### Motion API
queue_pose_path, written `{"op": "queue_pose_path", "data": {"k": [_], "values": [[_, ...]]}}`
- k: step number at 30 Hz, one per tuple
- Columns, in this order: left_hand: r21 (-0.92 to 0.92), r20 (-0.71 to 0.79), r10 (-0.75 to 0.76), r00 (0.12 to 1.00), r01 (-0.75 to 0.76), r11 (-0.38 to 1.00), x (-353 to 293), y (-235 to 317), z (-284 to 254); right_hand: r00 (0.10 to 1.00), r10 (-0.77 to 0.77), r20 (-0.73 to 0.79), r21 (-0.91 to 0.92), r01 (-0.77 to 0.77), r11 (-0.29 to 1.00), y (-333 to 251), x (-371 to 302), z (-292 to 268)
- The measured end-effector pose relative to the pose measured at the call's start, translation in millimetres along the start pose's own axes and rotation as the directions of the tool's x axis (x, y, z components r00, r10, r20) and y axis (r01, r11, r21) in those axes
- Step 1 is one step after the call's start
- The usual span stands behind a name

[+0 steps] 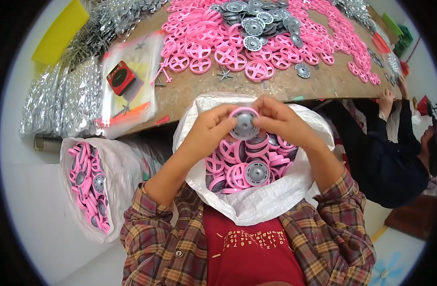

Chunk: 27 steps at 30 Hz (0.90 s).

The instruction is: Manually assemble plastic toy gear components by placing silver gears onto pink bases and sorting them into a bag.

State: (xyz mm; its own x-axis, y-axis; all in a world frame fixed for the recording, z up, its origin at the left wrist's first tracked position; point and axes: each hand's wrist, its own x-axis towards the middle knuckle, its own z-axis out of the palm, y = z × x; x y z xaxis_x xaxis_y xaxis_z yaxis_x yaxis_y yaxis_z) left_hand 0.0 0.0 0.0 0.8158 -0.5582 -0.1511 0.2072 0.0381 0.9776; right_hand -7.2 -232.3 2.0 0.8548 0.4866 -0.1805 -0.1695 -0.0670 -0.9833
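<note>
Between my two hands is a small toy wheel [244, 125], a grey hubcap disc facing up inside a pink rim. My left hand [212, 125] pinches its left side with thumb and fingers. On the opposite side my right hand [279, 120] grips it the same way, thumb on the disc. Right below, a white woven sack [256, 212] lies open in my lap, filled with pink wheels, some with grey discs fitted [257, 173]. On the table beyond my hands are a heap of pink wheel rims [225, 55] and a pile of grey discs [254, 26] on top of it.
A second white sack [117, 190] of pink wheels stands at the left. On the table [180, 93] lie a red device [121, 78] on plastic bags, silvery bundles [61, 100] and a yellow sheet [61, 31]. Another person in dark clothes [380, 148] is at the right.
</note>
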Motion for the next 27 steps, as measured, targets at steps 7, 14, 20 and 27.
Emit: {"op": "queue_pose_path", "data": {"k": [7, 14, 20, 27], "values": [[0.733, 0.289, -0.048, 0.956, -0.189, 0.653, -4, -20, 9, 0.947, -0.294, -0.127, -0.798, 0.079, 0.598, -14, 64, -66], [0.951, 0.033, 0.581, 0.813, -0.203, 0.231, 70, 11, -23, 0.777, -0.614, -0.138, -0.979, -0.012, 0.205, 14, 150, -114], [0.994, 0.104, 0.69, 0.716, -0.106, -0.04, 161, -34, -74, 0.713, -0.701, 0.012, -0.995, -0.059, -0.077, 13, 169, -110], [0.315, -0.378, 0.265, 0.887, -0.146, 0.938, 137, -13, -64, 0.772, -0.36, -0.523, -0.141, 0.339, 0.93, -18, 115, -82]]}}
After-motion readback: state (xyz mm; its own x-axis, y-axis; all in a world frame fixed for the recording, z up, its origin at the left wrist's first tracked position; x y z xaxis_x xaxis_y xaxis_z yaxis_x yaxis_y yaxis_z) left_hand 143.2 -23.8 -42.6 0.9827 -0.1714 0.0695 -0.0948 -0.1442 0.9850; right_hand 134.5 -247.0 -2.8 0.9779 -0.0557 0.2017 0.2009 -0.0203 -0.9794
